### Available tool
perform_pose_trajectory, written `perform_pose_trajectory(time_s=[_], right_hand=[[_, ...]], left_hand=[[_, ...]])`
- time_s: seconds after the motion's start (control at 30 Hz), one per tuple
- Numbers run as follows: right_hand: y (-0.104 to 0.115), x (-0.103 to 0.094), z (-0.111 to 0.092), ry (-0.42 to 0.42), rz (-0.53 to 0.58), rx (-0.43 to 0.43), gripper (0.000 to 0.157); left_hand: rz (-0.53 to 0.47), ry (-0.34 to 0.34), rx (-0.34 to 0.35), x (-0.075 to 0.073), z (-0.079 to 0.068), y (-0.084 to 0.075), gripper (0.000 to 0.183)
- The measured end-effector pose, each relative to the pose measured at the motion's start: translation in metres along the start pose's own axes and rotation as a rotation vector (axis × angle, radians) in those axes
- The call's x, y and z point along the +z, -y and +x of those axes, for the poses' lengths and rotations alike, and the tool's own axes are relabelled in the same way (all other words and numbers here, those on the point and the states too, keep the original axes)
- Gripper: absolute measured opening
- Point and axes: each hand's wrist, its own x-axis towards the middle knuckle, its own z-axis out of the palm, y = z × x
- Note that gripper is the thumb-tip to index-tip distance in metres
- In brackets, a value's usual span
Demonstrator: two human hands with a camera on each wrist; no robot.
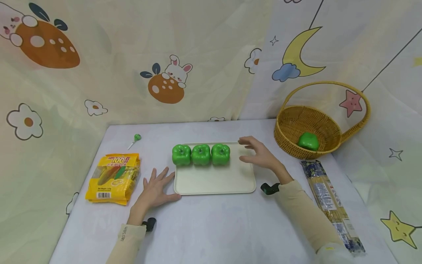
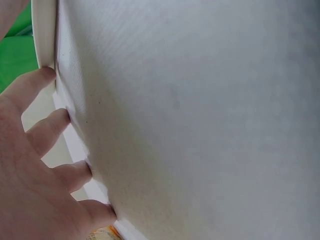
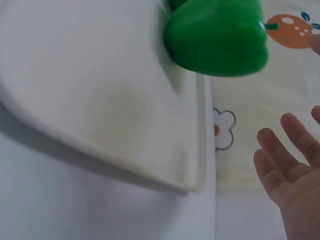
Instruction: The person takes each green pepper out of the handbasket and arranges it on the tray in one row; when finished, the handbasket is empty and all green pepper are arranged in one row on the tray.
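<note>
Three green bell peppers stand in a row along the back of a cream tray (image 1: 214, 181): a left pepper (image 1: 181, 154), a middle pepper (image 1: 201, 154) and a right pepper (image 1: 220, 154). My left hand (image 1: 155, 192) lies at the tray's left side with fingers spread, fingertips right by its edge. Over the tray's right end is my right hand (image 1: 260, 154), thumb and fingers apart with nothing between them. In the right wrist view, that hand's fingers (image 3: 275, 150) extend loosely, away from the nearest pepper (image 3: 217, 40). Another green pepper (image 1: 308, 141) lies in the wicker basket (image 1: 287, 141).
A yellow snack bag (image 1: 113, 179) lies at the table's left, with a green lollipop (image 1: 137, 137) behind it. The basket's tall handle (image 1: 329, 83) arches up at the back right. A long clear-and-blue package (image 1: 324, 196) lies beside my right forearm. Printed curtains hang behind.
</note>
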Motion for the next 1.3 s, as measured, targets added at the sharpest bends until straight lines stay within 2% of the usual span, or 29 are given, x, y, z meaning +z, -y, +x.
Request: perform_pose_trajectory(time_s=[0.27,0.47,0.73,1.0,1.13,1.3], right_hand=[[0.004,-0.032,-0.014,-0.065,-0.064,-0.012,0.064],[0.004,-0.061,-0.031,-0.123,-0.102,0.039,0.062],[-0.009,-0.102,-0.054,-0.221,-0.132,0.086,0.061],[-0.021,-0.14,-0.076,-0.287,-0.191,0.295,0.065],[-0.03,-0.154,-0.083,-0.296,-0.229,0.338,0.067],[-0.036,-0.166,-0.092,-0.284,-0.199,0.383,0.073]], left_hand=[[-0.009,-0.003,0.005,0.0,0.0,-0.001,0.097],[-0.005,0.002,0.009,0.002,-0.001,0.0,0.098],[-0.02,0.001,0.013,0.003,-0.002,0.002,0.097],[-0.017,0.002,0.019,0.003,-0.001,0.004,0.097],[-0.018,-0.001,0.017,0.003,-0.001,0.004,0.097],[-0.013,-0.004,0.015,0.003,0.0,0.004,0.097]])
